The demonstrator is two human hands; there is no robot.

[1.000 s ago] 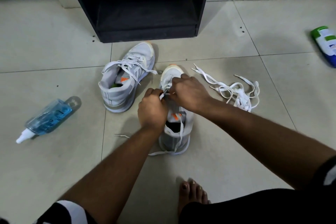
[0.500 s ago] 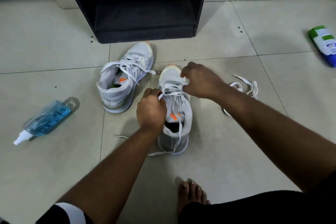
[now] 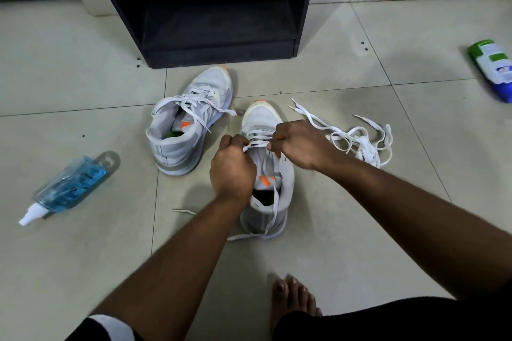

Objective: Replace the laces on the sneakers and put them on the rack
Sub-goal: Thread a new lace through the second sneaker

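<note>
Two light grey sneakers stand on the tiled floor. The left sneaker (image 3: 191, 122) has loose white laces in it. Over the right sneaker (image 3: 266, 119) both hands work at the eyelets. My left hand (image 3: 231, 171) pinches the white lace (image 3: 256, 144) at the shoe's left side. My right hand (image 3: 297, 144) pinches the same lace at the right side. One end of that lace trails over the heel to the floor. A pile of loose white laces (image 3: 357, 138) lies to the right. The black rack (image 3: 210, 5) stands just behind the shoes.
A blue spray bottle (image 3: 69, 188) lies on the floor at the left. A green, white and blue bottle (image 3: 496, 69) lies at the far right. My bare foot (image 3: 291, 299) rests on the tiles near the bottom edge.
My right hand has come back from the toe of the right sneaker to the eyelets, close to my left hand. The loose lace pile is uncovered again.
</note>
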